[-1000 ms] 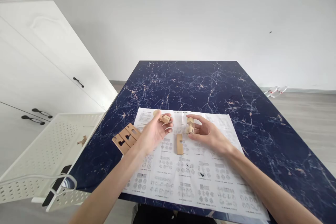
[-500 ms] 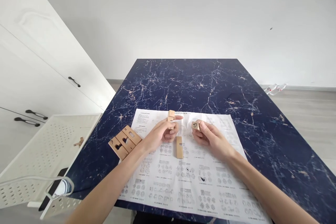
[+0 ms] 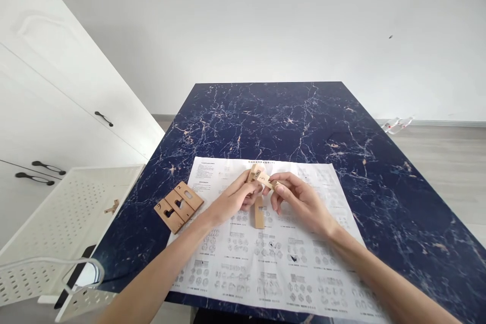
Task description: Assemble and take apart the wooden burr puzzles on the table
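Observation:
Above the printed sheet, my left hand (image 3: 238,193) is closed around a small notched wooden puzzle piece (image 3: 253,172). My right hand (image 3: 301,197) pinches another wooden puzzle piece (image 3: 264,178) with black marks, by its near end. The two pieces touch or overlap between my hands; whether they interlock, I cannot tell. Just below lies a loose notched wooden bar (image 3: 258,214) on the paper. Left of my left wrist, several flat wooden pieces (image 3: 178,206) with cut-outs and handwritten numbers lie side by side.
The instruction sheet (image 3: 243,276) with small diagrams covers the front of the dark blue marbled table (image 3: 266,116). At the left are a white perforated shelf (image 3: 72,212) bearing a small wooden piece (image 3: 112,207), and a white cabinet (image 3: 61,86). Clear plastic items (image 3: 398,124) are at the far right.
My right hand has moved left with its numbered piece, bringing it against the piece in my left hand. The left-hand piece has tilted. The loose bar stays on the sheet.

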A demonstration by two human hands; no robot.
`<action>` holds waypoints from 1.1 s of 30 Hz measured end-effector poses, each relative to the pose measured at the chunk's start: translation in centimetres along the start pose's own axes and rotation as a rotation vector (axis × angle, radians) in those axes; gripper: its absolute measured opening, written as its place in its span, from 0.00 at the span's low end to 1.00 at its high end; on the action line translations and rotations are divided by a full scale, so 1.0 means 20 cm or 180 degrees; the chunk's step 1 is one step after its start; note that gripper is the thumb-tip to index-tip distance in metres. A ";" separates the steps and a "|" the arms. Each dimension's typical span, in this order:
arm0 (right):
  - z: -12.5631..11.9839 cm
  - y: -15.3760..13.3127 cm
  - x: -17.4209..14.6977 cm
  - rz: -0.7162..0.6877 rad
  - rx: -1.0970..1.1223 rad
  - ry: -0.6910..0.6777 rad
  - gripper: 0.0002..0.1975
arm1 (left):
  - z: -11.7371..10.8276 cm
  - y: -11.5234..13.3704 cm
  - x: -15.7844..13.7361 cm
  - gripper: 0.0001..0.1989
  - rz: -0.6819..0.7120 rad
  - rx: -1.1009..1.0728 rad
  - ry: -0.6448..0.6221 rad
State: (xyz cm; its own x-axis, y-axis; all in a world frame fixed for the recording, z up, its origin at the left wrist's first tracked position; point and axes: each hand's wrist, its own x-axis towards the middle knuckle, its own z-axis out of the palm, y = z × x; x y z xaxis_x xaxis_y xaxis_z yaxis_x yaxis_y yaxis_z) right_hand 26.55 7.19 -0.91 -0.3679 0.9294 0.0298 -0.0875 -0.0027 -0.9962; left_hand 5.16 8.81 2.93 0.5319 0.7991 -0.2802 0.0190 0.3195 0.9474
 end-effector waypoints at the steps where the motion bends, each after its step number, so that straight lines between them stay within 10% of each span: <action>1: 0.00 0.00 0.00 -0.0021 -0.0049 0.0033 0.16 | 0.00 0.00 0.00 0.14 0.0017 0.0057 0.0003; 17: 0.05 -0.02 -0.05 -0.0731 -0.1692 0.0766 0.11 | 0.01 -0.08 -0.04 0.26 0.0383 0.0626 -0.0191; 33: 0.08 -0.01 -0.06 -0.1036 -0.1623 0.1015 0.10 | 0.12 -0.07 -0.07 0.27 0.0894 0.0768 0.0017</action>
State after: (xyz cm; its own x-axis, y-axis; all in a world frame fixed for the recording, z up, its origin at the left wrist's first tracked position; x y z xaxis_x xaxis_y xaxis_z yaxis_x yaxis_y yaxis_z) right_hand 25.50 5.55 -0.55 -0.0992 0.9169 0.3865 0.3284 0.3969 -0.8571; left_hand 6.45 6.04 2.46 0.5403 0.8415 -0.0042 0.0723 -0.0414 0.9965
